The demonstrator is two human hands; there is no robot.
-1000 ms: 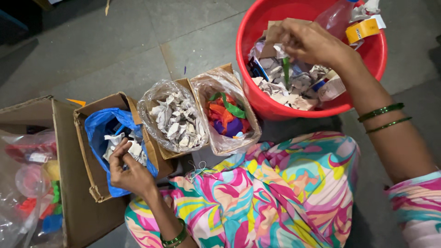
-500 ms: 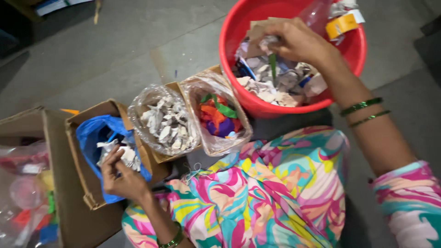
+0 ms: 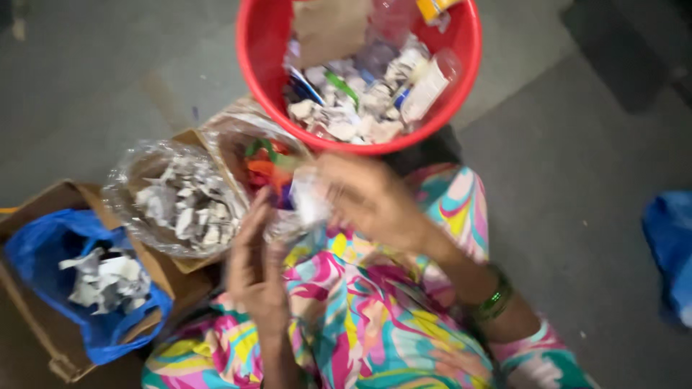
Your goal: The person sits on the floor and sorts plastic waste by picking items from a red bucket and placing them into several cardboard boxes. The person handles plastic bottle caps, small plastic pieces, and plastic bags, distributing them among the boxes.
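Holding a small whitish scrap [image 3: 308,202] near the middle of the view, my right hand [image 3: 367,202] pinches it with the fingers closed on it, just above my lap in the colourful dress [image 3: 375,317]. My left hand [image 3: 256,270] is raised beside it at about 8 o'clock, fingers loose and upright; because of the blur I cannot tell if it touches the scrap. Both hands are close together, I think so that the scrap can be worked between them. The red tub [image 3: 461,86] of mixed scraps stands at 12 o'clock on the floor, within easy reach. At 9 o'clock sit a clear bag of grey pieces [image 3: 184,205] and one of coloured pieces [image 3: 263,162], and at 8 o'clock a blue bag [image 3: 43,245] in a cardboard box [image 3: 36,331], open upward.
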